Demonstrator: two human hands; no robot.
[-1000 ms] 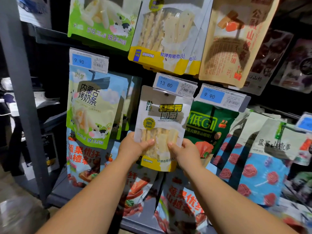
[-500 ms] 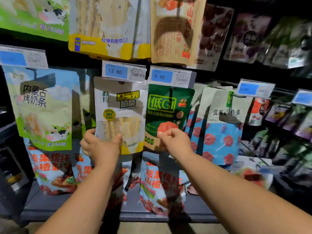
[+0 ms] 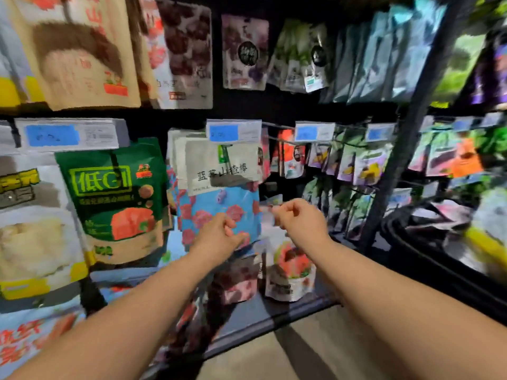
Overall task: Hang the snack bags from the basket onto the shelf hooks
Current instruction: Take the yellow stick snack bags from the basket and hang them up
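Dark metal shelf (image 3: 277,315) fills the view, its hook rows loaded with bags. Landmark: blue rose-print bag (image 3: 219,209), hanging mid-row. Black basket (image 3: 397,234) sits low and well to the right of the blue bag; it seems to hold more snack bags, but blur hides detail. White-and-yellow bag (image 3: 35,234) hangs two places left of the blue bag, beyond the green bag (image 3: 115,193). Change: a second ago both hands held this white-and-yellow bag by its lower corners; now neither touches it, and the view has swung right. Left hand (image 3: 219,237) is directly in front of the blue bag's lower part, grip loosely curled with nothing in it; cannot tell whether the fingertips brush the bag. Right hand (image 3: 299,220) is just right of the blue bag, grip loosely curled and empty. Judgement: that bag is hung and released, so one cycle is closed. The next move calls for a reach right and down from the blue bag to the basket for another bag.
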